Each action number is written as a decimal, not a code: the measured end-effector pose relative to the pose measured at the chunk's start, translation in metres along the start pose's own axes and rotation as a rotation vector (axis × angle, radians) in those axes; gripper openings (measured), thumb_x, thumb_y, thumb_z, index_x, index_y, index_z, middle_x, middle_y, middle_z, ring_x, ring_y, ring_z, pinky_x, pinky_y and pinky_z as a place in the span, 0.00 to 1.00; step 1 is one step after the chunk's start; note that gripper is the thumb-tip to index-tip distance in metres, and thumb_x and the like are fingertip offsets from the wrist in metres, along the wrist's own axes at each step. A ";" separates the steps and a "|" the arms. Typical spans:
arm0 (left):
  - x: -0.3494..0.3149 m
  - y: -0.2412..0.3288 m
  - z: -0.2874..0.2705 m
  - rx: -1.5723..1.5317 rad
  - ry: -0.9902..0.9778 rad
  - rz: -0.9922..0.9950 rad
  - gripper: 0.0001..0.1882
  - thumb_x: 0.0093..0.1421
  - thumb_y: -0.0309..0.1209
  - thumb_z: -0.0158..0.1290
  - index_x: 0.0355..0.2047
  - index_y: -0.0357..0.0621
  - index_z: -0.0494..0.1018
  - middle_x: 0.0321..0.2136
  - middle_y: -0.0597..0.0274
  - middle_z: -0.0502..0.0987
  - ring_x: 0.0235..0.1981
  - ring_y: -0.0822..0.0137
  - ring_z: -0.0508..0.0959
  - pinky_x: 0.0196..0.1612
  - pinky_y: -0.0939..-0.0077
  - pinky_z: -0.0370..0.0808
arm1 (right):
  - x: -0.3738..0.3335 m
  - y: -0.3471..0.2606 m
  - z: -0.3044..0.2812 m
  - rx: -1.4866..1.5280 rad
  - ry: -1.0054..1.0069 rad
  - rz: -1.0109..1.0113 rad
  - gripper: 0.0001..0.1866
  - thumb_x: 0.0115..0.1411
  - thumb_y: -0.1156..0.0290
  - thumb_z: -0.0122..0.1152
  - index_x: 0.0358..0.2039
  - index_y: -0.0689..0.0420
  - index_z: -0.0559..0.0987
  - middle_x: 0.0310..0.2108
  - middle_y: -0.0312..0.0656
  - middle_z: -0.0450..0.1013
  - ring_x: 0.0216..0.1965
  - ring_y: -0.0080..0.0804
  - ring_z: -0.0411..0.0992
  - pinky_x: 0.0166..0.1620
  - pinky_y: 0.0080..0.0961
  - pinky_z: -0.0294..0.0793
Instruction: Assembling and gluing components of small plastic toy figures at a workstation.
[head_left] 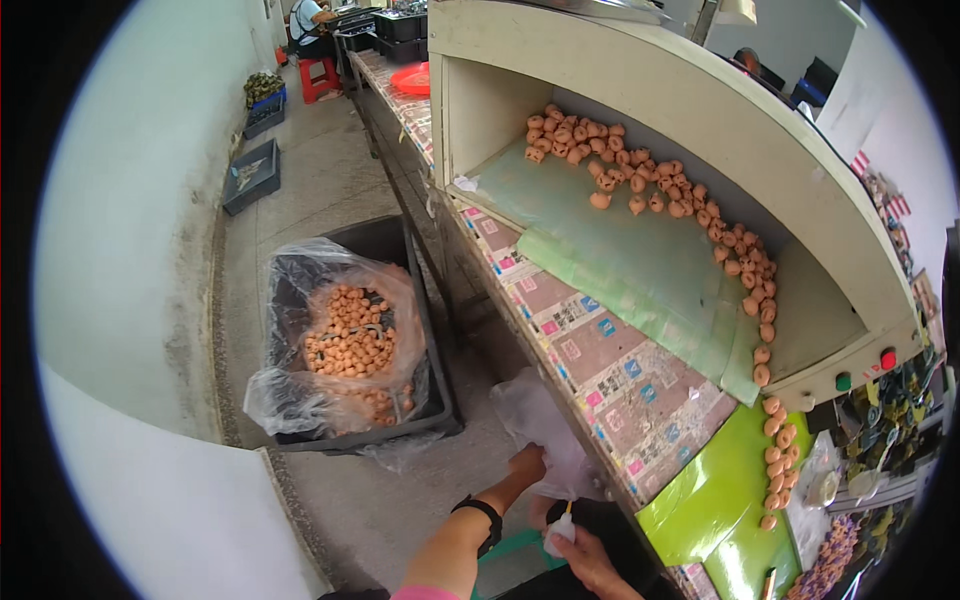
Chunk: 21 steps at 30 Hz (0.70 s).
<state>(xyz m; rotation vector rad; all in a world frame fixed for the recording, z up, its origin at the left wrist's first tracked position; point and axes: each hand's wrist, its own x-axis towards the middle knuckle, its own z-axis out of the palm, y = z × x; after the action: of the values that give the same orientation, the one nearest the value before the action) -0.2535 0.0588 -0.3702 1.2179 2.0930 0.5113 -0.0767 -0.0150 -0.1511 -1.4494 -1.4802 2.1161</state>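
My left hand reaches down beside the bench, its fingers closed at the edge of a clear plastic bag that hangs low by the bench's side. What is in the bag I cannot make out. In my right hand, close to my lap, is a small white squeeze bottle with a thin yellowish nozzle pointing up. To the right of that hand, a short column of small peach-coloured round pieces lies on a shiny lime-green sheet.
Many more peach pieces line the back of an open cream-coloured cabinet with a red button. A black crate on the floor holds a plastic-lined heap of them. Further off, a person sits near a red stool.
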 end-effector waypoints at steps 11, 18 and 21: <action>0.058 -0.029 0.101 0.365 -0.329 0.211 0.17 0.59 0.32 0.43 0.48 0.51 0.71 0.47 0.62 0.75 0.48 0.60 0.75 0.44 0.67 0.74 | 0.004 -0.008 -0.005 -0.092 -0.018 0.055 0.23 0.61 0.58 0.55 0.49 0.63 0.70 0.42 0.37 0.71 0.44 0.24 0.68 0.48 0.24 0.67; 0.020 -0.057 0.076 0.045 -0.177 0.065 0.16 0.53 0.35 0.48 0.42 0.50 0.75 0.40 0.60 0.78 0.44 0.62 0.77 0.42 0.67 0.74 | 0.008 -0.011 -0.001 -0.137 0.030 0.059 0.22 0.61 0.60 0.55 0.49 0.62 0.70 0.41 0.38 0.72 0.44 0.25 0.69 0.48 0.24 0.67; -0.014 -0.060 0.038 -0.207 0.148 0.081 0.12 0.51 0.33 0.52 0.37 0.46 0.75 0.32 0.59 0.78 0.30 0.63 0.79 0.32 0.71 0.74 | 0.007 -0.008 -0.001 0.012 0.092 0.064 0.20 0.57 0.63 0.61 0.45 0.62 0.72 0.39 0.39 0.72 0.43 0.26 0.70 0.47 0.25 0.68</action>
<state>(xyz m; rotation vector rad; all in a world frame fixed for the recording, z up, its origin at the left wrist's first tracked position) -0.2586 0.0178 -0.4297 1.1785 2.0572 0.8562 -0.0823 -0.0061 -0.1485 -1.5876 -1.4042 2.0601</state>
